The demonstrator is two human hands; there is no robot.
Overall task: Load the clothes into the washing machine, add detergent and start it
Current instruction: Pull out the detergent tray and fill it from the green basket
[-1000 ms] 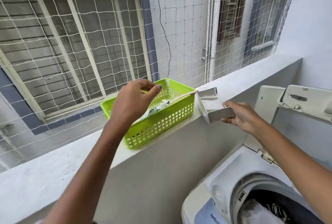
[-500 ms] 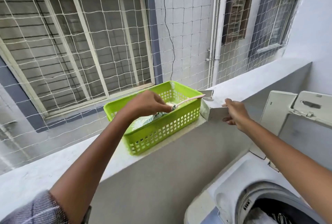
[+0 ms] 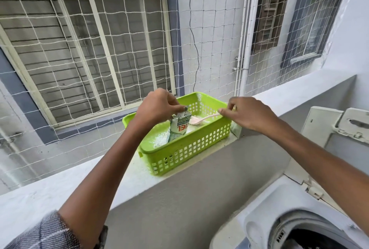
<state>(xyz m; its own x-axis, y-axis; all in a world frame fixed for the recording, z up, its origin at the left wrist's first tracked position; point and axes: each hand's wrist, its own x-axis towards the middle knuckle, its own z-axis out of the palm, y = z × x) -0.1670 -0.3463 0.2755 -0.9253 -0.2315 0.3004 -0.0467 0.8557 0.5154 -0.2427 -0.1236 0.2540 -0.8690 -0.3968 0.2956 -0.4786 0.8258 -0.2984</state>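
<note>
So the right hand [image 3: 249, 114] isn't holding that white drawer piece anymore; it's sitting on the ledge [image 3: 279, 97] just past the green basket [image 3: 189, 149], and you can only see a corner of it. The right hand is now reaching for the pink spoon [image 3: 201, 119] lying in the basket, fingers curling at the handle end, but I can't tell if they're actually gripping it yet. The left hand [image 3: 157, 105] is pinching the top of the detergent packet [image 3: 178, 128] and standing it upright inside the basket. I'm guessing it's scooping time next. The washing machine [image 3: 279, 218] is sitting open lower right, with clothes already showing in the drum.
</note>
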